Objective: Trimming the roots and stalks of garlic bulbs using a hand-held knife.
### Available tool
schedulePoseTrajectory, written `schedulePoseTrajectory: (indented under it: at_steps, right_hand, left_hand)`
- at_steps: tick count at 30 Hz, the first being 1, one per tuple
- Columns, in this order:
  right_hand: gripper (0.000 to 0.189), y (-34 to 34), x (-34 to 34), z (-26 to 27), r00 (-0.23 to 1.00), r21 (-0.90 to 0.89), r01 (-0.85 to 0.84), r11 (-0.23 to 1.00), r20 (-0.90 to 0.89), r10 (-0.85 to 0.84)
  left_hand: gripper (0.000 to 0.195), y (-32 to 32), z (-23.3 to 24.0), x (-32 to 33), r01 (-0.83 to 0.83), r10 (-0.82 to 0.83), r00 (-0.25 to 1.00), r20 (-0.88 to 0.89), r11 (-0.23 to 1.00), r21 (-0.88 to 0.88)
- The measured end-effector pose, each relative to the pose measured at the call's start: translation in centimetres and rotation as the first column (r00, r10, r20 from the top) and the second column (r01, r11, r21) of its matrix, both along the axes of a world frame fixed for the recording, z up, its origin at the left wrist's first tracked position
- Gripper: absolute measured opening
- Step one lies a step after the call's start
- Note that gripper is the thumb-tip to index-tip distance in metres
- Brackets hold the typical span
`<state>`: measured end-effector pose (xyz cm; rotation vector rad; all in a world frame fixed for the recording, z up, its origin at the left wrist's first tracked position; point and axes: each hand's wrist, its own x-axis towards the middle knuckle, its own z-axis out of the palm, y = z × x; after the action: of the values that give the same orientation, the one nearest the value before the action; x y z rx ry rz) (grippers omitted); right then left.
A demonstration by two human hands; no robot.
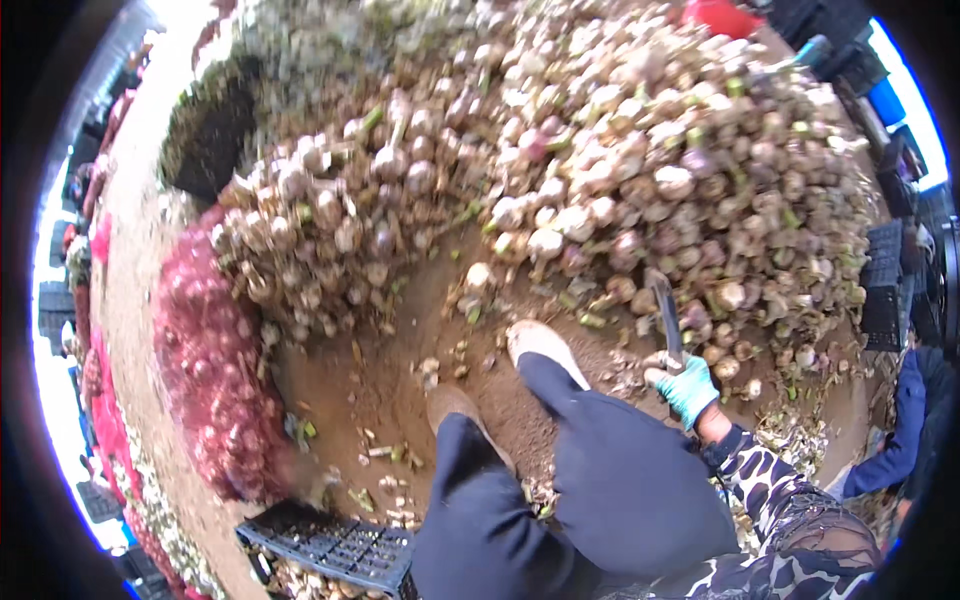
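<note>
My right hand (686, 386), in a pale turquoise glove with bare fingertips, is closed around a dark metal cutting tool (667, 315). Its narrow end points away from me, against the near edge of a large heap of garlic bulbs (615, 172); blur hides whether it is a knife or shears. Many bulbs are whitish or purple-tinged, with short cut stems. My left hand is out of view. Before me, at my feet, is brown soil (345, 390) strewn with stem scraps and a few loose bulbs.
A full red mesh sack (217, 375) lies at left, near a black plastic crate (337, 547). Garlic with leafy stalks (322, 45) is piled behind. Black crates (883, 285) stand at right, above another person's blue sleeve (892, 450). A red container (721, 19) sits beyond the heap.
</note>
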<state>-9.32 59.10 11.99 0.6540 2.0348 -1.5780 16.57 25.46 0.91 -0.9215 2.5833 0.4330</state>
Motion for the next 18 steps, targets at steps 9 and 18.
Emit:
schedulePoseTrajectory:
  at_steps: [9,18]
  right_hand:
    - [0.012,9.0,6.9,6.3,0.962,0.025,0.120,0.992,-0.248,-0.110]
    - [0.008,15.6,16.7,4.6,0.943,0.139,0.140,0.980,-0.319,-0.090]
  left_hand:
    - [0.034,2.4,2.3,0.9,0.037,-0.030,0.997,-0.071,0.993,0.112]
    - [0.030,3.8,4.5,2.7,0.150,-0.132,0.977,-0.167,0.983,0.102]
